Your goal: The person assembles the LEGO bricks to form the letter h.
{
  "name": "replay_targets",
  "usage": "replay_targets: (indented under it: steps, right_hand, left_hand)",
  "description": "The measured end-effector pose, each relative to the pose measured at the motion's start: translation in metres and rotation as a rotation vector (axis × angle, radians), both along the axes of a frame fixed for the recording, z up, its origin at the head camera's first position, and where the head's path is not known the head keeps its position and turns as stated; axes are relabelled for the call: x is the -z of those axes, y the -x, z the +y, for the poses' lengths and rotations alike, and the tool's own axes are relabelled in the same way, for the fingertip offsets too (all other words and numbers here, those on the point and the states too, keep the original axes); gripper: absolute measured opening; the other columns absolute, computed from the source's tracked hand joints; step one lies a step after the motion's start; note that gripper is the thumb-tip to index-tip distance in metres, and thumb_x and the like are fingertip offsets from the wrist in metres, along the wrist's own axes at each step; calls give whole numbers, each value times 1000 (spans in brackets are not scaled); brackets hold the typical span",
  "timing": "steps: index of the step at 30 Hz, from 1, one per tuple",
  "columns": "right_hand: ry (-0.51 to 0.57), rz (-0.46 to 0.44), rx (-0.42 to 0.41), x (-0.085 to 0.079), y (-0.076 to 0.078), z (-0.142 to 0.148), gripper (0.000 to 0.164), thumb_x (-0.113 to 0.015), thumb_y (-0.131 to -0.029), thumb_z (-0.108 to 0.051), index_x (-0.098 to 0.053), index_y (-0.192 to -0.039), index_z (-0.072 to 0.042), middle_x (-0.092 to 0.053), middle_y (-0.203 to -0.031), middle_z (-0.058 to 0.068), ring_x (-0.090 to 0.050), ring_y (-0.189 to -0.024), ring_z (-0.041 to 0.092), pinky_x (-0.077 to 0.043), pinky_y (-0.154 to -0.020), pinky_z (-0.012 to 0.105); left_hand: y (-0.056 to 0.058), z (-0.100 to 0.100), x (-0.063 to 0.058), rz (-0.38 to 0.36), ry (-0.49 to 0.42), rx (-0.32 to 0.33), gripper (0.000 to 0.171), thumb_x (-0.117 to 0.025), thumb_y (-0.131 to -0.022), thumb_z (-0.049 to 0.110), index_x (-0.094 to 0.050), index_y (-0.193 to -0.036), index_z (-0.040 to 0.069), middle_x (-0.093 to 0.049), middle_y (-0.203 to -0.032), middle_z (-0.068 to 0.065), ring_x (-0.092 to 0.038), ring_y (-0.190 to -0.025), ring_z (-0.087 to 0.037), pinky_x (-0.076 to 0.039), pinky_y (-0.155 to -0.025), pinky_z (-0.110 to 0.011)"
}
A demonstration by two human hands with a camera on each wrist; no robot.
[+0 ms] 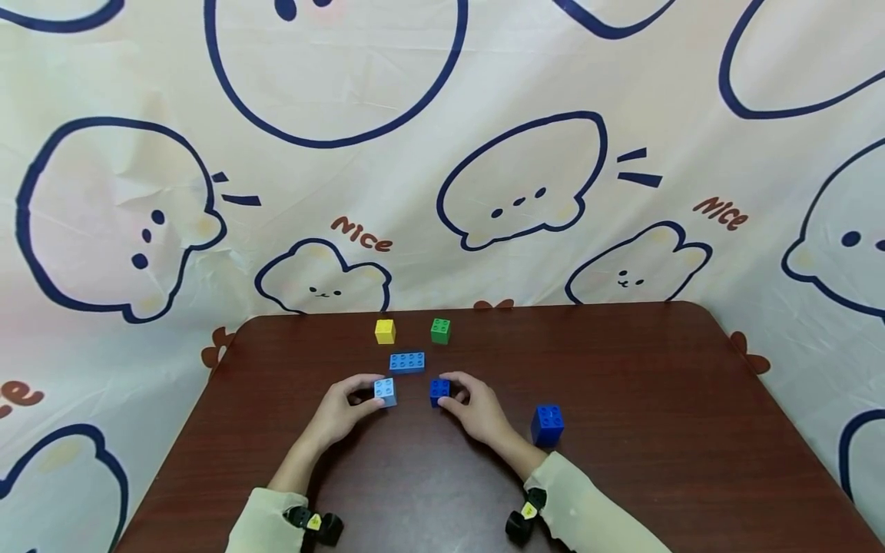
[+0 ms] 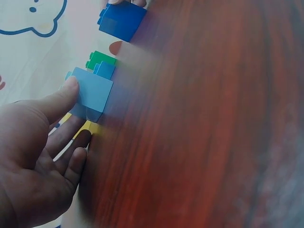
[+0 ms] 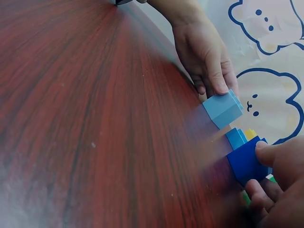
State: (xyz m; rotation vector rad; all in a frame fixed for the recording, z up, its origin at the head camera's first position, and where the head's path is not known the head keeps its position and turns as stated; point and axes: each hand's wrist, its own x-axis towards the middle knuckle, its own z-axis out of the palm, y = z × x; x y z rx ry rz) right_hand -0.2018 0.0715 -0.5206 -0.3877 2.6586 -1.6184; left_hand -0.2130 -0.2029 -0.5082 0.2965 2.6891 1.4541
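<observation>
My left hand [image 1: 340, 411] pinches a light blue toy brick [image 1: 385, 392] between thumb and fingers, low over the table. Opposite it, my right hand [image 1: 482, 412] grips a dark blue brick [image 1: 439, 391] by its right side. A gap separates the two bricks. In the left wrist view the thumb presses the near face of the light blue brick [image 2: 95, 89]. The right wrist view has the thumb on the dark blue brick [image 3: 249, 161]. Just beyond both lies a longer mid-blue brick [image 1: 407, 363] with two rows of studs.
Near the far edge of the brown table [image 1: 643, 384] stand a yellow brick [image 1: 385, 332] and a green brick [image 1: 440, 332]. A taller dark blue block [image 1: 548, 426] is beside the right forearm. A patterned cloth [image 1: 525, 69] hangs behind the table.
</observation>
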Motion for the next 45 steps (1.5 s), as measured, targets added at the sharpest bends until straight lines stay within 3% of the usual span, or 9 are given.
replay_targets:
  steps: [5,14,22,34,45]
  right_hand:
    - [-13,-5,-4,1,-2,4,34,-76,-93,-15,-69,-127,-14,-64,-96,0,-51,-68,10,-43,-59,24]
    - [-41,-19,-85,0,-17,12,33,-77,-92,-17,-69,-125,-15,-65,-98,-1,-52,-69,9,-44,-61,25]
    - [-38,-64,-137,0,-32,18,33,-78,-92,-19,-69,-123,-19,-59,-77,-5,-50,-64,7,-42,-57,24]
    - [-37,-83,-169,0,-44,33,34,-78,-91,-23,-69,-124,-21,-60,-80,-5,-52,-66,7,-42,-57,23]
    - [-32,-61,-217,4,-45,45,34,-78,-92,-23,-69,-125,-19,-61,-81,-6,-52,-66,5,-43,-58,22]
  left_hand:
    - [1,2,1,10,-1,5,36,-77,-91,8,-70,-126,11,-71,-118,-7,-61,-102,-23,-48,-88,-40]
    - [1,-1,-1,12,8,-4,35,-76,-92,9,-70,-126,9,-70,-119,-9,-61,-104,-24,-48,-89,-41]
    - [-1,-1,0,17,17,-8,35,-76,-92,9,-70,-126,9,-71,-119,-9,-62,-104,-24,-48,-87,-38]
    - [-3,1,-2,29,16,-7,34,-76,-92,9,-70,-125,8,-71,-118,-10,-62,-103,-26,-48,-86,-39]
    - [-2,2,-2,9,28,-3,35,-77,-91,9,-70,-125,10,-71,-117,-8,-61,-103,-24,-48,-86,-37]
